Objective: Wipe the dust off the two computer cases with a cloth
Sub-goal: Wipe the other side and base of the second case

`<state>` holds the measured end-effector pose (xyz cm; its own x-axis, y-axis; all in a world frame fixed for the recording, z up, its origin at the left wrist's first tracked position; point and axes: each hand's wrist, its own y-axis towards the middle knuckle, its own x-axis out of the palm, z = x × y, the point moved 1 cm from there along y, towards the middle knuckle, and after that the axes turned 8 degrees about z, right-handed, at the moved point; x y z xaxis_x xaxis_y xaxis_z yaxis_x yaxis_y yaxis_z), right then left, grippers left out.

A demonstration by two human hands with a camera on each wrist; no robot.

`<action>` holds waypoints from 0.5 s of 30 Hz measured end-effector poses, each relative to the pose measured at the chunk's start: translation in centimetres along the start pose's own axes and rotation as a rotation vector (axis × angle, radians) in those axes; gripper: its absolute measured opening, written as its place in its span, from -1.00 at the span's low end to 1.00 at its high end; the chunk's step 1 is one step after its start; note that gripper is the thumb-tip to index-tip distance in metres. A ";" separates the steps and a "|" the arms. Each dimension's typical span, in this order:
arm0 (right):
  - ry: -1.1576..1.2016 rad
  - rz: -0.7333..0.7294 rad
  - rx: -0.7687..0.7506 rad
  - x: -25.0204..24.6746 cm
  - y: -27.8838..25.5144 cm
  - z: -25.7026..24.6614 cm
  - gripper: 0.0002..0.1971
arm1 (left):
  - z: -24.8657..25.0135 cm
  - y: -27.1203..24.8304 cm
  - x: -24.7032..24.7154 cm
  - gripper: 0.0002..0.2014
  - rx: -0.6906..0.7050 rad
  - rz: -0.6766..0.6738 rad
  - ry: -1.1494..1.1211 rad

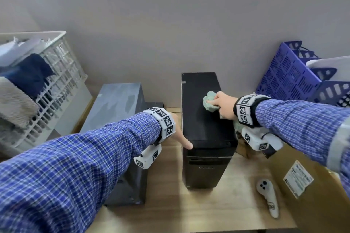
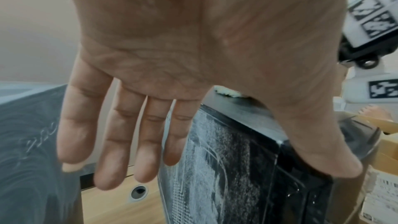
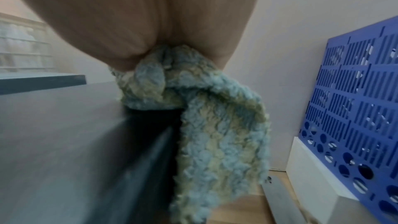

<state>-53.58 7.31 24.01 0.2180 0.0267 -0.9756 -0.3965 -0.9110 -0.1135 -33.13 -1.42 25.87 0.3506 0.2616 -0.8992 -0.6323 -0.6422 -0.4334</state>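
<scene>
Two computer cases stand on a wooden desk (image 1: 236, 204). The black case (image 1: 203, 119) is in the middle, its top partly dusty, and its left side panel (image 2: 226, 168) is streaked with dust. The grey dusty case (image 1: 115, 104) stands to its left. My right hand (image 1: 221, 104) holds a bunched blue-green cloth (image 1: 209, 103) and presses it on the black case's top near the right edge; part of the cloth (image 3: 215, 134) hangs down the right side. My left hand (image 1: 180, 134) has straight fingers (image 2: 120, 142) beside the black case's upper left edge, thumb on the front corner.
A white laundry basket (image 1: 62, 81) with clothes stands at the left. Blue perforated crates (image 1: 291, 75) lean against the wall at the right. A cardboard box (image 1: 303, 195) and a white controller (image 1: 268, 198) lie at the front right. A cable hole (image 2: 138, 192) sits between the cases.
</scene>
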 end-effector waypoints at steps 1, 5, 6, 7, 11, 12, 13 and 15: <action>-0.026 -0.012 0.014 -0.1 0.6 -0.4 -0.51 | 0.0 -0.1 -0.1 0.18 0.001 0.001 0.010; -0.060 -0.086 0.020 0.2 0.7 -1.5 -0.48 | -0.4 -0.4 -0.2 0.11 0.011 0.022 0.022; -0.021 -0.086 -0.007 0.3 0.2 -2.0 -0.51 | -0.6 -0.5 -0.1 0.07 0.006 0.028 0.022; 0.021 -0.092 -0.042 0.4 -0.6 -2.8 -0.52 | -0.6 -0.4 0.0 0.05 0.002 0.029 0.025; 0.049 -0.227 -0.225 2.2 -4.1 -6.4 -0.37 | -0.2 -0.2 0.0 -0.14 0.062 0.040 0.052; 0.050 -0.249 -0.262 2.5 -4.8 -7.0 -0.42 | -0.1 -0.1 0.0 -0.19 0.089 0.046 0.062; 0.057 -0.255 -0.281 2.5 -5.2 -7.3 -0.48 | 0.0 0.0 0.0 -0.21 0.102 0.053 0.073; 0.070 -0.244 -0.283 2.1 -5.7 -7.6 -0.52 | 0.0 0.2 0.1 -0.23 0.111 0.062 0.075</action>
<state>-44.06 9.47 24.04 0.3403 0.2374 -0.9099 -0.0657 -0.9592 -0.2748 -33.23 -1.48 25.65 0.3565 0.1672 -0.9192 -0.7256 -0.5703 -0.3851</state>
